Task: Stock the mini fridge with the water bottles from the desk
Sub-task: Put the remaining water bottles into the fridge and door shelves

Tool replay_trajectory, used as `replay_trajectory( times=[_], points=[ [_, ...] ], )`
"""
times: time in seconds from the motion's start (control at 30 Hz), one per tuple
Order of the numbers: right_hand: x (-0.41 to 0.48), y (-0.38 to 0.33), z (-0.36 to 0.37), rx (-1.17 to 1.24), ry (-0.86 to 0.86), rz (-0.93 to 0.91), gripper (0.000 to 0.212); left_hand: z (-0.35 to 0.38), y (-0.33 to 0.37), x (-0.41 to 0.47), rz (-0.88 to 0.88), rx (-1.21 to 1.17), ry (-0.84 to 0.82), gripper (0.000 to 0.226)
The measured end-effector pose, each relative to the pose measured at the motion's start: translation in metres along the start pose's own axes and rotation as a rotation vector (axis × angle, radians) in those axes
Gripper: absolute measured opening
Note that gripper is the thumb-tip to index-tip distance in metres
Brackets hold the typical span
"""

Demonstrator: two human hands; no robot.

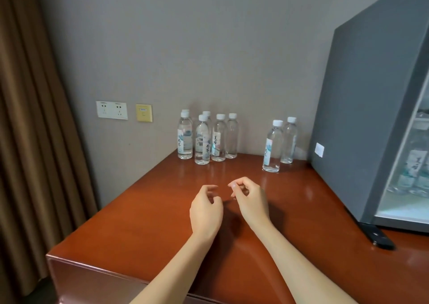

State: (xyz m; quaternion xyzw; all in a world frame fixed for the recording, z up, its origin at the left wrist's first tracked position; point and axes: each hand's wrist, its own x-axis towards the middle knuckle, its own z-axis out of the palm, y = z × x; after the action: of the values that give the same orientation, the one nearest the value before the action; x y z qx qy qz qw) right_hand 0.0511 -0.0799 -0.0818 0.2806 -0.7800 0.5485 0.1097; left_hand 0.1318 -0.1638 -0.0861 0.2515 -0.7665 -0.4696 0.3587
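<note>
Both hands, left (205, 208) and right (251, 200), hover empty with fingers loosely curled over the desk (139, 222), while clear, white-capped bottles (203, 139) stand along its back edge beside the fridge (371, 109).

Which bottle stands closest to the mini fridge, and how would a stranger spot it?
Find the grey mini fridge on the right of the desk. Just left of it stand two bottles apart from the larger cluster. The closest bottle is the rear one of the pair, nearer the wall.

hotel room | mini fridge (371, 118) on desk (144, 222) | curtain (27, 118)
</note>
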Motion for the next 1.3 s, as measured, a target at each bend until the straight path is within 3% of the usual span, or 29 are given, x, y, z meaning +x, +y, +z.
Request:
replay_trajectory(
  times=[0.9,1.3],
  points=[
    [0.025,0.014,0.019,0.123,0.048,0.092,0.018,0.01,-0.009,0.035,0.013,0.047,-0.022,0.028],
    [0.064,0.024,0.045,0.134,0.089,0.076,0.002,0.027,-0.014,0.073,0.005,0.008,-0.013,0.029]
  ],
)
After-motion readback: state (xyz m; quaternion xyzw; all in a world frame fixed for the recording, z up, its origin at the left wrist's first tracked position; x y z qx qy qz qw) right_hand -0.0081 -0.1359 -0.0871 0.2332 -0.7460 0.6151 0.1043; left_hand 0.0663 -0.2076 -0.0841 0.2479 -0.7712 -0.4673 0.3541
